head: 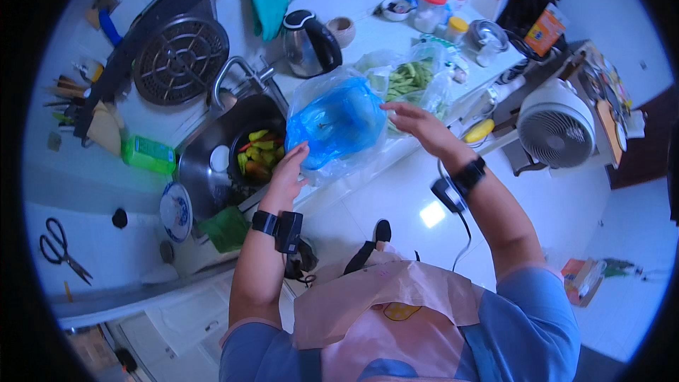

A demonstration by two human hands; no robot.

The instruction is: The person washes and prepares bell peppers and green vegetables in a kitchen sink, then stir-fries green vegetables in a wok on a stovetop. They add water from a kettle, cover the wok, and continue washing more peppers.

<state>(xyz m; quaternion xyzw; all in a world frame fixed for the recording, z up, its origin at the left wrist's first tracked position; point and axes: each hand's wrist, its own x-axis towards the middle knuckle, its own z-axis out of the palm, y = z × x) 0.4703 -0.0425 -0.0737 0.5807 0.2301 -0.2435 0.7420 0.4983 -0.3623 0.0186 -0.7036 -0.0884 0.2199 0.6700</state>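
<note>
A blue plastic bag (339, 122) lies spread inside a clear plastic bag (345, 162) on the counter in front of me. My left hand (287, 178) is at the blue bag's lower left edge, its thumb apart from the fingers. At the opposite side, my right hand (424, 126) reaches with extended fingers to the bag's right edge. Neither hand visibly grips the plastic. Left of the bags, a dark bowl (237, 151) with green and red peppers (261, 154) sits in the steel sink (193, 191). Green beans (411, 78) fill a clear bag behind my right hand.
An electric kettle (305, 45) and the faucet (238, 71) stand behind the sink. A green bottle (148, 154) and a patterned plate (176, 211) are at its left. Jars (431, 8) crowd the far counter. A white fan (557, 122) is to the right. Scissors (63, 252) hang far left.
</note>
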